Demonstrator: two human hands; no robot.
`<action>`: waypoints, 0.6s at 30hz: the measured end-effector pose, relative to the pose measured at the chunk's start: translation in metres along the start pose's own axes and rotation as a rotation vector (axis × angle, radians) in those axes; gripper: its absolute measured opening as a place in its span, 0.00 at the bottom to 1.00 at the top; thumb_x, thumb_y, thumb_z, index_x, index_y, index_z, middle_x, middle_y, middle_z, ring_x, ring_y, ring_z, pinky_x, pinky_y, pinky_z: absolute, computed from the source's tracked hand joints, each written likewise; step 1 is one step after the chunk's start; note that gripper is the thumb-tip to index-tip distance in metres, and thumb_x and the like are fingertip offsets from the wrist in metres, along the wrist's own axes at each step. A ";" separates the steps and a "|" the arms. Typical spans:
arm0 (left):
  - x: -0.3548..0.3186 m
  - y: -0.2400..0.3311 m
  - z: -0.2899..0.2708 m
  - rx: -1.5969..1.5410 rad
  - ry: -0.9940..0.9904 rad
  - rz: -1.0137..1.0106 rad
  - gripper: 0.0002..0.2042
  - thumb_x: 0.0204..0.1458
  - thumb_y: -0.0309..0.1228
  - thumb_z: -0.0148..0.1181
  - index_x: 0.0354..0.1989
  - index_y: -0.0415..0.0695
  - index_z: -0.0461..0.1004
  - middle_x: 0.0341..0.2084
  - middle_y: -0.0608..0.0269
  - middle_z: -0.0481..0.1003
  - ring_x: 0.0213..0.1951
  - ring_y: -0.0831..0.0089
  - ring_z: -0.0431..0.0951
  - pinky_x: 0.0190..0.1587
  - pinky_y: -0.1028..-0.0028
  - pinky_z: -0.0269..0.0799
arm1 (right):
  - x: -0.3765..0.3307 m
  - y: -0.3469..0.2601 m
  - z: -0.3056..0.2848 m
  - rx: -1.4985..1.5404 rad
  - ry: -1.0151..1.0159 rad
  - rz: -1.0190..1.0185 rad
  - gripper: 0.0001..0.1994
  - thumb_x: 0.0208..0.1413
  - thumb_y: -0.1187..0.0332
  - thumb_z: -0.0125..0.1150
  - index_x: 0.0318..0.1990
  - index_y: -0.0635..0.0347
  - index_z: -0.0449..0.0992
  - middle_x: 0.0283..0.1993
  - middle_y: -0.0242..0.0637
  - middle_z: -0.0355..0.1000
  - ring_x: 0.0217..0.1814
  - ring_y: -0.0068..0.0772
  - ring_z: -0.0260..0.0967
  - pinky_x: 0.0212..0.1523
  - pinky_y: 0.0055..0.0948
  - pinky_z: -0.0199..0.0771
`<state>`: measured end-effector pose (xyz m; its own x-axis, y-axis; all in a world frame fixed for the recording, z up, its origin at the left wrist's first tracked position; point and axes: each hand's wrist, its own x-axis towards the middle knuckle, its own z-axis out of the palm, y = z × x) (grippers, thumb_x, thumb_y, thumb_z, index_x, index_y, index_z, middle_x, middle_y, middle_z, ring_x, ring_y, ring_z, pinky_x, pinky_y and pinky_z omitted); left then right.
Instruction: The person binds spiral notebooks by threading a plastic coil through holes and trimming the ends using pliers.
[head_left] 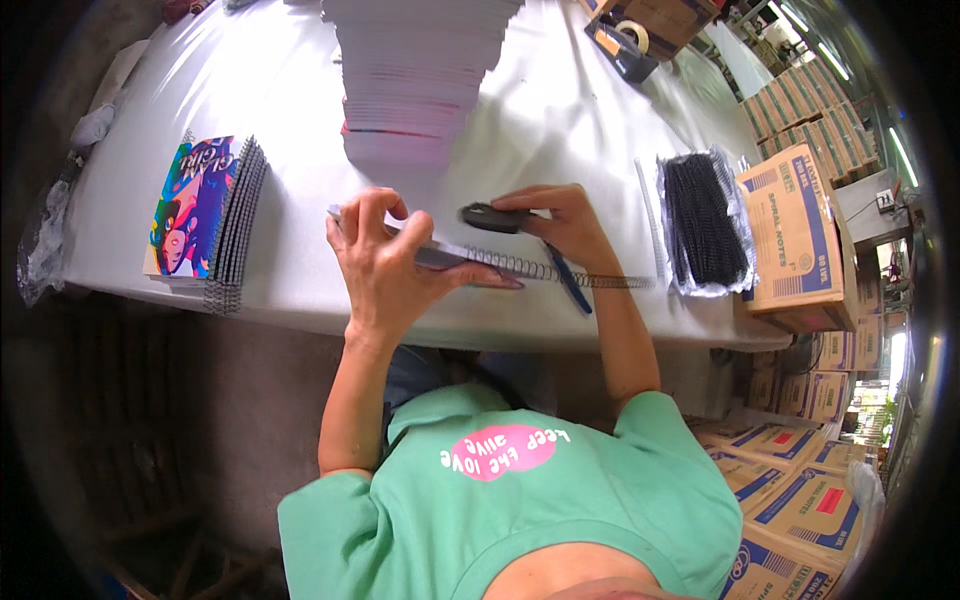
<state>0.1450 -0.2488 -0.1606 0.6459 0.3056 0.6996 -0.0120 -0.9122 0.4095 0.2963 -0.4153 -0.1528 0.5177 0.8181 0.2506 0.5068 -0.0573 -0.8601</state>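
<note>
My left hand [385, 255] grips a thin grey-edged stack of pages, seen nearly edge-on, like a notebook [440, 256]. A dark spiral coil [535, 268] runs along it and sticks out far to the right, passing by my right wrist. Closed around a black-headed hand tool [492, 217], my right hand [562, 215] is just above the coil. A blue handle [570, 282] shows below that hand, probably part of the same tool, like pliers. The pages' cover is hidden.
On the left of the white table [300, 220] lies a pile of spiral notebooks [195, 210] with colourful covers. A tall paper stack [410, 90] stands ahead. Rightward are a bag of black coils [705, 222], a carton [795, 235] and a tape dispenser [622, 50].
</note>
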 end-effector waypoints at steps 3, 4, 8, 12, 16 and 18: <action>0.005 0.002 -0.002 -0.010 -0.042 0.001 0.30 0.12 0.55 0.72 0.22 0.46 0.72 0.37 0.61 0.65 0.43 0.62 0.63 0.47 0.61 0.58 | -0.005 -0.020 -0.003 0.326 -0.152 -0.346 0.11 0.43 0.78 0.58 0.37 0.63 0.80 0.38 0.43 0.77 0.40 0.35 0.75 0.43 0.26 0.73; 0.003 -0.003 -0.003 -0.006 -0.117 -0.022 0.30 0.12 0.54 0.72 0.26 0.47 0.76 0.41 0.60 0.65 0.46 0.62 0.62 0.49 0.61 0.57 | -0.005 -0.022 -0.006 0.249 -0.223 -0.350 0.12 0.43 0.80 0.58 0.38 0.63 0.80 0.38 0.42 0.77 0.41 0.34 0.75 0.43 0.24 0.73; 0.005 -0.007 0.002 -0.058 -0.084 0.011 0.30 0.11 0.51 0.74 0.23 0.44 0.70 0.47 0.57 0.60 0.52 0.57 0.57 0.53 0.60 0.53 | 0.008 -0.005 -0.011 0.282 -0.048 -0.255 0.09 0.47 0.71 0.58 0.35 0.63 0.80 0.36 0.43 0.77 0.38 0.33 0.76 0.42 0.26 0.73; 0.005 -0.013 0.002 -0.034 -0.043 0.028 0.30 0.16 0.53 0.73 0.23 0.43 0.69 0.48 0.54 0.58 0.53 0.53 0.55 0.54 0.58 0.52 | 0.019 -0.006 -0.005 0.035 -0.118 -0.163 0.09 0.45 0.73 0.60 0.35 0.66 0.79 0.37 0.50 0.76 0.39 0.40 0.76 0.43 0.32 0.74; 0.001 -0.013 0.003 -0.146 -0.047 -0.030 0.32 0.17 0.54 0.73 0.25 0.43 0.68 0.49 0.52 0.54 0.54 0.52 0.52 0.54 0.56 0.53 | 0.013 -0.017 0.001 0.359 -0.147 -0.378 0.10 0.45 0.77 0.56 0.36 0.65 0.79 0.36 0.44 0.77 0.39 0.32 0.76 0.43 0.26 0.74; -0.001 -0.015 0.002 -0.209 -0.047 -0.082 0.32 0.15 0.53 0.75 0.25 0.43 0.67 0.48 0.51 0.54 0.53 0.52 0.53 0.52 0.56 0.57 | 0.016 -0.018 0.010 0.083 -0.134 -0.208 0.13 0.41 0.79 0.58 0.38 0.63 0.80 0.37 0.42 0.77 0.40 0.31 0.76 0.44 0.26 0.73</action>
<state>0.1459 -0.2355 -0.1684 0.6861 0.3592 0.6326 -0.1123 -0.8069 0.5799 0.2889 -0.3959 -0.1381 0.3094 0.8762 0.3695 0.5317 0.1627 -0.8311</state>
